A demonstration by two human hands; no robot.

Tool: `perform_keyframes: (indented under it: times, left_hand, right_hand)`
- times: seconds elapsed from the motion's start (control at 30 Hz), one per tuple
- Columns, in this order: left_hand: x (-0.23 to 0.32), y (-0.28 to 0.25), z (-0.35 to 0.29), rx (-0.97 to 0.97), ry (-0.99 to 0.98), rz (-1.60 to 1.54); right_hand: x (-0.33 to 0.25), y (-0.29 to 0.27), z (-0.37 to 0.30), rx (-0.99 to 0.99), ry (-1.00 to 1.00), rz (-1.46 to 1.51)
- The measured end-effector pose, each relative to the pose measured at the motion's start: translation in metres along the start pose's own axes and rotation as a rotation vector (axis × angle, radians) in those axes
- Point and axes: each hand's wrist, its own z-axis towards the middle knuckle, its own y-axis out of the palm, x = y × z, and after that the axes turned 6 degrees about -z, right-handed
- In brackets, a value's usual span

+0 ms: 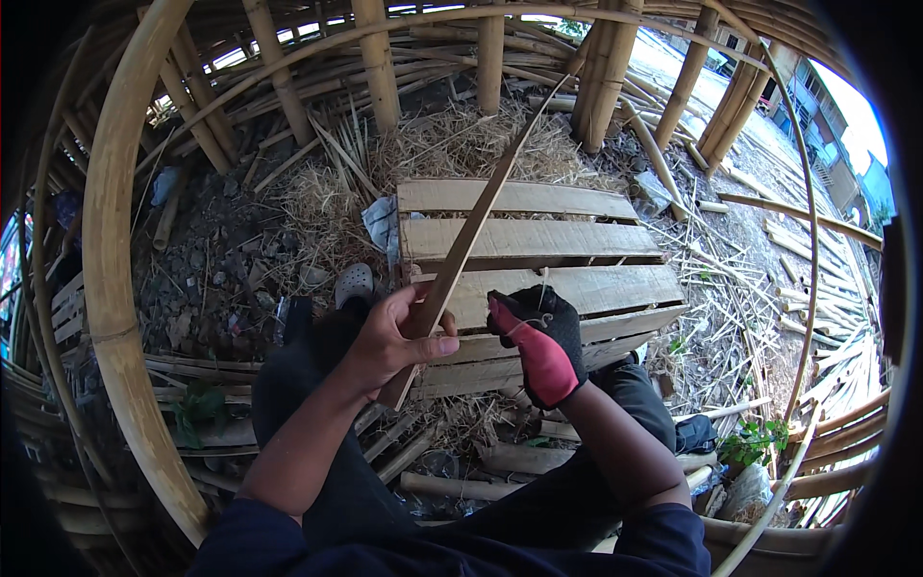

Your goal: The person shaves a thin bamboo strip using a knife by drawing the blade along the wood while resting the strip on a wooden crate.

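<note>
My bare left hand [402, 332] is closed around a long bamboo strip [476, 213] near its lower end. The strip slants up and away to the right, over a slatted wooden crate [538, 236]. To the right of the strip, apart from it, my right hand [540, 346] wears a red and black glove. Its fingers are curled closed; what they hold, if anything, is hidden. A thin pale curl of fibre [547, 318] shows against the glove. The crate stands between my knees, just beyond both hands.
Upright bamboo poles [377, 72] stand at the back, and a thick curved pole [111, 231] rises at the left. Shavings [452, 144] and split bamboo litter the ground. A grey clog [355, 285] shows left of the crate. Cut bamboo pieces [817, 317] lie at the right.
</note>
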Motion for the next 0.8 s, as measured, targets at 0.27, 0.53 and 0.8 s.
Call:
perform_keyframes:
  times: [0.27,0.53,0.8]
  left_hand:
    - [-0.019,0.002,0.001,0.033,-0.046,-0.088]
    - [-0.019,-0.001,0.0,0.084,-0.037,-0.066]
    - [-0.02,-0.001,-0.001,0.125,-0.06,0.005]
  right_hand:
    - [-0.006,0.032,0.001,0.319,-0.491,-0.953]
    - [0.007,0.033,0.01,0.234,-0.498,-0.999]
    - [-0.009,0.023,-0.001,-0.095,0.13,0.176]
